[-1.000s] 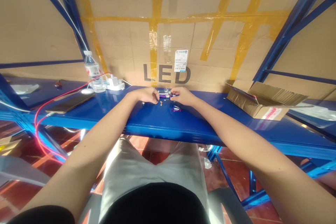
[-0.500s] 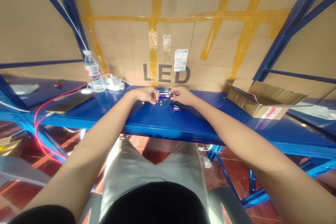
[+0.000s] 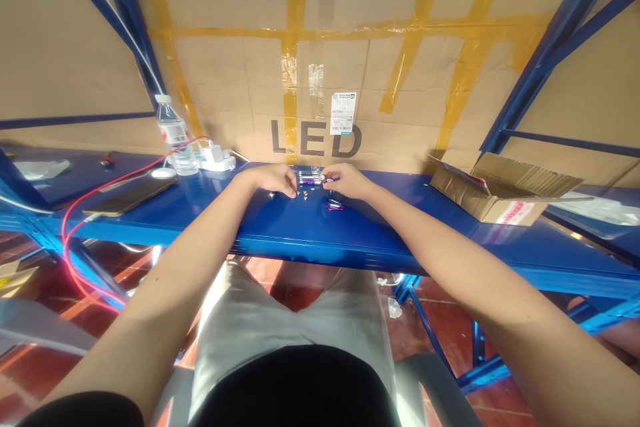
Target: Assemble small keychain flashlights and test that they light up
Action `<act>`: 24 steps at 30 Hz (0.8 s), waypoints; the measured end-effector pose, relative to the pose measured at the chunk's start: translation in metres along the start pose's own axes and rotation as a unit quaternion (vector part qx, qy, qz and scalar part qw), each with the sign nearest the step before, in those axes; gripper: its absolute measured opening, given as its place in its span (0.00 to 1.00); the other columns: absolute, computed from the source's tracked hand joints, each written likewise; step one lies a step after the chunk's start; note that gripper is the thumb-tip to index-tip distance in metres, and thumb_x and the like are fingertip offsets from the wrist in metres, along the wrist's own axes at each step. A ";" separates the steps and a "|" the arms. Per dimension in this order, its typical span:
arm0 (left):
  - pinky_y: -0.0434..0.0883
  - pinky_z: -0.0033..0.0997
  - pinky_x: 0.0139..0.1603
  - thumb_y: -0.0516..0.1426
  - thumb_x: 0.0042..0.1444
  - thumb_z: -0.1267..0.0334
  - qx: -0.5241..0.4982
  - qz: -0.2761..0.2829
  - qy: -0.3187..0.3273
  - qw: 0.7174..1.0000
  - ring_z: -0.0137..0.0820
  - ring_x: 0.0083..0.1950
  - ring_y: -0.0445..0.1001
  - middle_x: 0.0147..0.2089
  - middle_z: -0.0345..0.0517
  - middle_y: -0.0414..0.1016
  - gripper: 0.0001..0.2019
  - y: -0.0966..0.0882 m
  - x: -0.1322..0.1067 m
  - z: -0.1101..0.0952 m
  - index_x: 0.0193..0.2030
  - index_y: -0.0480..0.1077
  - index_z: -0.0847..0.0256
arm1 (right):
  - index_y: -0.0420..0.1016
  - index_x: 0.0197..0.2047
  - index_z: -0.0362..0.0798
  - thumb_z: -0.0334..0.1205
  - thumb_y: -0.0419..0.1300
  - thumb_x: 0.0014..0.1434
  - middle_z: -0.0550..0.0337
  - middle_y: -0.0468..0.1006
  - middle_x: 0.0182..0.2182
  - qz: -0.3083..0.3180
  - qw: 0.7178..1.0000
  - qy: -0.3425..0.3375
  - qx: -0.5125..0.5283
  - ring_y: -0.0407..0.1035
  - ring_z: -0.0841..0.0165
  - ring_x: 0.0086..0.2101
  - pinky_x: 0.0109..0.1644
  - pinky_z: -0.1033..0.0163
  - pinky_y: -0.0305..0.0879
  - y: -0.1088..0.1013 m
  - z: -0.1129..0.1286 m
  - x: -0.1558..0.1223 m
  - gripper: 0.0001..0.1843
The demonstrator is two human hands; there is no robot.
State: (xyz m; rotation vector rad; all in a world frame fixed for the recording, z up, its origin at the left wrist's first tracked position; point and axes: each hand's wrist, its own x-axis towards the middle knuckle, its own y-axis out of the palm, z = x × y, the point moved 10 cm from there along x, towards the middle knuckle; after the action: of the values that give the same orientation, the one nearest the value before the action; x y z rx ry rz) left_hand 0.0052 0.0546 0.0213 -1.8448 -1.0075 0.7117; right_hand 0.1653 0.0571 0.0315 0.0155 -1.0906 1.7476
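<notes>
My left hand (image 3: 279, 179) rests low over the blue shelf top, thumb and fingertips pinched together beside several small metallic pieces (image 3: 305, 195). Whatever sits in that pinch is too small to make out. Opposite it, my right hand (image 3: 346, 181) has its fingers curled closed at the right end of a row of slim silver and purple tubes (image 3: 311, 180) that look like pen barrels. Its fingertips hide what they hold, if anything. Just in front of the right hand lie shiny pink-purple slim pieces (image 3: 335, 205).
An open cardboard box (image 3: 505, 197) stands at the right. To the left are a water bottle (image 3: 176, 137), a white power adapter (image 3: 214, 155), a dark flat tablet-like slab (image 3: 131, 196) and a red cable (image 3: 105, 195). A large cardboard sheet (image 3: 225, 80) closes off the back.
The view has shifted slightly. My left fingertips have moved a little at the small metallic pieces; my right hand stays almost where it was by the tubes.
</notes>
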 end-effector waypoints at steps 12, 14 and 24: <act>0.72 0.29 0.38 0.63 0.51 0.63 -0.055 -0.255 0.193 0.946 0.30 0.35 0.77 0.34 0.44 0.81 0.08 -0.030 -0.013 -0.052 0.38 0.79 0.62 | 0.81 0.36 0.47 0.36 0.66 0.50 0.57 0.83 0.33 0.009 1.000 -0.025 0.015 0.75 0.62 0.36 0.49 0.52 0.71 0.005 0.012 0.000 0.08; 0.72 0.28 0.37 0.63 0.52 0.63 -0.049 -0.250 0.214 0.943 0.29 0.34 0.76 0.33 0.43 0.80 0.08 -0.023 -0.013 -0.066 0.38 0.78 0.63 | 0.80 0.35 0.47 0.36 0.66 0.49 0.58 0.82 0.32 0.010 0.999 -0.016 0.030 0.75 0.62 0.35 0.47 0.54 0.70 0.004 0.007 0.000 0.07; 0.71 0.27 0.37 0.61 0.54 0.66 -0.020 -0.256 0.253 0.933 0.29 0.35 0.76 0.34 0.43 0.81 0.06 -0.015 -0.014 -0.079 0.37 0.78 0.63 | 0.77 0.31 0.47 0.38 0.66 0.49 0.60 0.80 0.28 0.008 0.998 -0.019 0.054 0.72 0.63 0.33 0.40 0.59 0.67 0.002 0.004 0.000 0.05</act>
State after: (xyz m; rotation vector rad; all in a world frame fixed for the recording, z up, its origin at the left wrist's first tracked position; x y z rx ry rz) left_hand 0.0553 0.0130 0.0707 -1.5723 -1.0839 -0.0989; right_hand 0.1618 0.0543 0.0320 0.1064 -1.0248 1.8247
